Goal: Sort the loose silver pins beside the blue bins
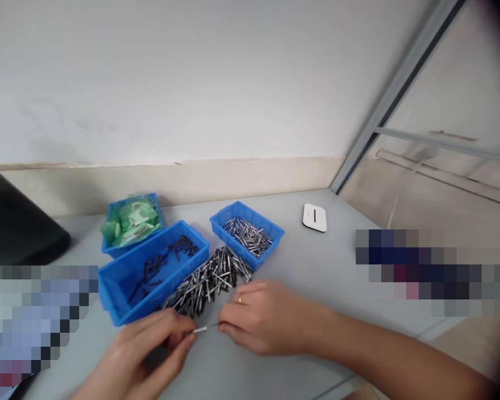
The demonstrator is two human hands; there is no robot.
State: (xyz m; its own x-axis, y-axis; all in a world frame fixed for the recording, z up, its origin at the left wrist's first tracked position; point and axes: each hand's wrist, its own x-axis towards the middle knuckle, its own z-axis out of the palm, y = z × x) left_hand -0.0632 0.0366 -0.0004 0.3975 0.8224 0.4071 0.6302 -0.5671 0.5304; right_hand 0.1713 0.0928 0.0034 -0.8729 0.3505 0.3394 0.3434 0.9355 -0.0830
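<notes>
My left hand (160,341) is closed in a pinch on a small silver metal pin (200,329), whose bright end sticks out to the right. Facing it, my right hand (260,316), with a ring on one finger, pinches a thin dark rod (213,324). The rod points toward the silver pin; whether the two touch I cannot tell. Just beyond both hands lies a loose pile of silver and black metal pins (210,280). A long blue bin (112,303) beside it holds scattered dark pins, and a smaller blue bin (229,209) holds many short silver pins.
Behind the long bin, another blue bin (108,244) contains a green plastic bag (135,222) of pale pieces. A white device (315,217) lies on the grey table (291,261) at right. A dark object (16,222) stands at left. Blurred patches cover both sides.
</notes>
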